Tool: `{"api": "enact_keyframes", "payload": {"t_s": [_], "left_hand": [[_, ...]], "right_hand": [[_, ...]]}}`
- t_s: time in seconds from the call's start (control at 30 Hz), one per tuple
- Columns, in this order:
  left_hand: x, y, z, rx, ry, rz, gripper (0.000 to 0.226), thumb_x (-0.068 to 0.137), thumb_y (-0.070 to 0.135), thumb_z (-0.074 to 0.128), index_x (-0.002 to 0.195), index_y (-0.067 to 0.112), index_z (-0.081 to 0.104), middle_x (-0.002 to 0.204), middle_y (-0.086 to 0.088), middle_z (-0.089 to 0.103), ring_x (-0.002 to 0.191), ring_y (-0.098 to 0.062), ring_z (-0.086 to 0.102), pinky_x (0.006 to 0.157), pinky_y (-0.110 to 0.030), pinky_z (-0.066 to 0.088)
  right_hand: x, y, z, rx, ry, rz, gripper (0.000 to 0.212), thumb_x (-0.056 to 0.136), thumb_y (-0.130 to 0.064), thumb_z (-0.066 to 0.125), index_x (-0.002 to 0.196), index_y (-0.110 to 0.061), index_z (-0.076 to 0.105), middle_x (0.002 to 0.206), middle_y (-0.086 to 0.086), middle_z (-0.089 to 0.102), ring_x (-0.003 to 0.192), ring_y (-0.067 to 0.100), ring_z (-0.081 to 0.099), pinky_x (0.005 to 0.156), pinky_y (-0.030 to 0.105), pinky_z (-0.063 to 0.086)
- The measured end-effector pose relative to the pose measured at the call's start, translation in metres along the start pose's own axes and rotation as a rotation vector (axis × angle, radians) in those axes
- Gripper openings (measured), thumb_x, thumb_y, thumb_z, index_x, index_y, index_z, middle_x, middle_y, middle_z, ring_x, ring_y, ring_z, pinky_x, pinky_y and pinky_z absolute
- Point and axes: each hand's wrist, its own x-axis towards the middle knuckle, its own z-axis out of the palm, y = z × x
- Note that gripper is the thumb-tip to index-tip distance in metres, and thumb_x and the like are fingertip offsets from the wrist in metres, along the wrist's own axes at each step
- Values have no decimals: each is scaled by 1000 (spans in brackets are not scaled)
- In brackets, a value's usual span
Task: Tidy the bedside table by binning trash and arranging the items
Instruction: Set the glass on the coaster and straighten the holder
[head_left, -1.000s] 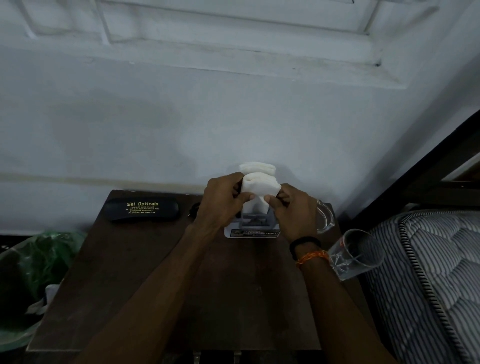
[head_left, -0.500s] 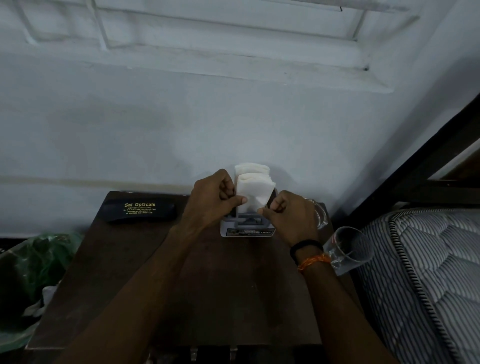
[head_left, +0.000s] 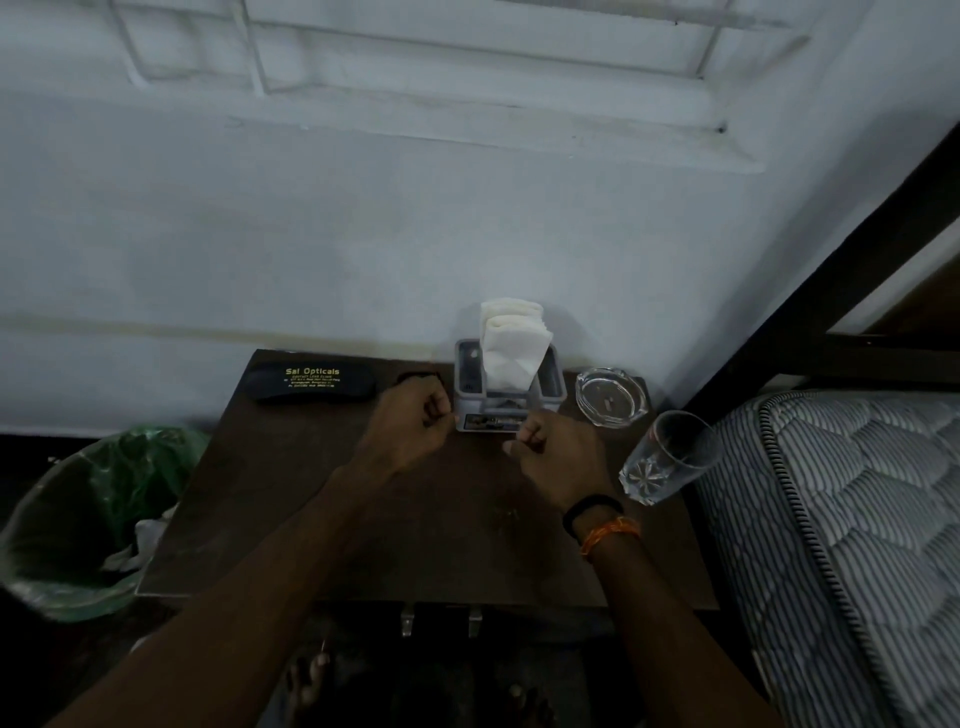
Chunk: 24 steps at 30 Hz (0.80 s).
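Head view: left hand (head_left: 415, 421), right hand (head_left: 556, 447) curled, empty; next, square holder (head_left: 506, 387) gently, sparing napkins (head_left: 511, 343).

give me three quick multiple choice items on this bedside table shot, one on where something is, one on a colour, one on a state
1. Where is the glass ashtray?
A. right of the napkin holder
B. left of the spectacle case
C. in the bin

2. What colour is the bin's liner?
A. red
B. green
C. blue

3. How does the drinking glass stand?
A. upright
B. upside down
C. lying tipped on its side

Answers:
1. A, it sits between the holder and the wall corner.
2. B, green plastic drapes over the bin's rim.
3. C, its open mouth points up and away while its base faces the camera, at the table's right edge.
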Motion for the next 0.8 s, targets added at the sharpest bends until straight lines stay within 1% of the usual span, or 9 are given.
{"api": "enact_keyframes", "payload": {"t_s": [0.13,0.2,0.3,0.37,0.47,0.57,0.63,0.7,0.8], "left_hand": [[-20,21,18,-34,-240,-17,14,85,10,69,82,20,60,80,7,65,76,-2,63,65,-15,47],[-24,33,29,-34,-330,0,14,86,12,68,85,23,60,85,8,64,81,-3,64,69,-20,52],[-20,52,43,-25,-389,44,10,87,12,67,89,20,62,90,6,66,83,-7,64,73,-25,56],[-16,65,56,-8,-402,74,8,86,13,67,92,17,64,93,2,67,85,-11,64,77,-31,57],[-11,78,73,44,-400,93,14,85,18,67,98,19,63,99,3,65,91,-13,61,82,-35,55],[-11,83,90,152,-401,187,23,86,22,64,109,16,60,112,-3,63,103,-20,58,89,-31,48],[-15,84,100,248,-407,259,30,88,25,60,115,13,57,121,-7,59,111,-25,54,94,-34,43],[-18,82,108,351,-410,295,40,90,28,56,126,11,53,136,-10,52,124,-28,48,104,-37,38],[-24,75,117,454,-429,302,54,96,33,48,145,15,38,157,-8,30,145,-29,26,117,-39,22]], "right_hand": [[-30,11,-12,35,174,29,12,81,-16,70,80,-22,60,81,-6,63,75,10,58,71,29,51],[-40,13,-28,-28,317,-8,9,83,-11,67,81,-18,61,83,-3,63,74,12,57,67,29,50],[-47,23,-51,-107,515,-99,4,85,-11,65,82,-14,64,83,2,64,76,18,60,64,26,47],[-50,35,-65,-220,663,-183,6,85,-14,63,87,-10,67,89,9,67,83,25,64,74,28,46],[-54,47,-82,-331,784,-156,27,80,-25,70,100,-8,68,104,13,67,97,32,62,93,37,37],[-57,54,-88,-269,704,97,76,73,-59,70,131,-12,53,137,12,52,128,31,46,111,42,26],[-57,64,-82,-170,632,202,105,64,-69,73,144,-11,37,150,13,39,139,30,35,116,44,22],[-57,69,-75,-71,605,268,120,58,-72,75,149,-10,28,154,14,33,143,29,31,117,44,22],[-57,69,-67,41,599,313,125,56,-73,73,151,-10,22,155,12,31,143,28,30,117,37,20]]}}
